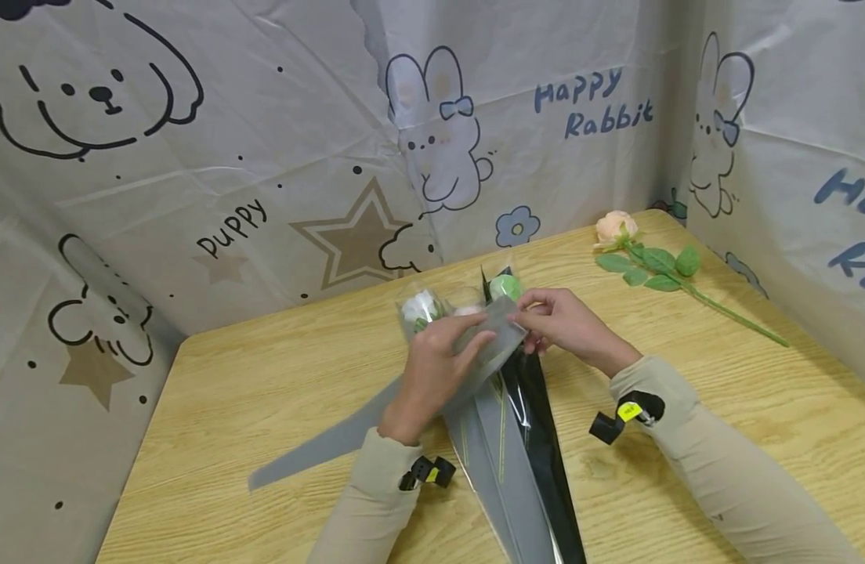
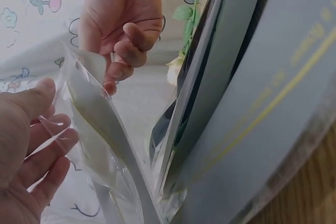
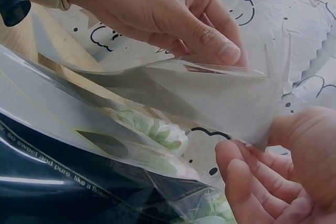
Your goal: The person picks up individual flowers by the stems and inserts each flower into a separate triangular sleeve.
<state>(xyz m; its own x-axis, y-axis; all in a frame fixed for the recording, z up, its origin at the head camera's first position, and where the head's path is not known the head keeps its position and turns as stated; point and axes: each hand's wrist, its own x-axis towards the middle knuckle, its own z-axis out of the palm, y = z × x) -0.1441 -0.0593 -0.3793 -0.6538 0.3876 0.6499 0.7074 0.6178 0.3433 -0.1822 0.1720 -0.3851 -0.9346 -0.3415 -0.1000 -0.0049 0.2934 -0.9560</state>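
A grey tapered flower sleeve (image 1: 499,337) with clear film lies across the bundle, its narrow end pointing left. My left hand (image 1: 436,368) holds the clear film near the sleeve's wide end between thumb and fingers. At the sleeve's corner, my right hand (image 1: 559,325) pinches the edge with thumb and forefinger; its other fingers curl loosely in the right wrist view. Beneath are wrapped flowers: a white one (image 1: 420,307), a green one (image 1: 505,287) and a pale one partly hidden. Their grey wrappers (image 1: 499,454) and a black wrapper (image 1: 548,439) run toward me.
A loose peach rose (image 1: 616,229) with a green leafy stem lies at the back right of the wooden table (image 1: 263,376). Printed white cloth (image 1: 284,157) hangs around the table's back and sides.
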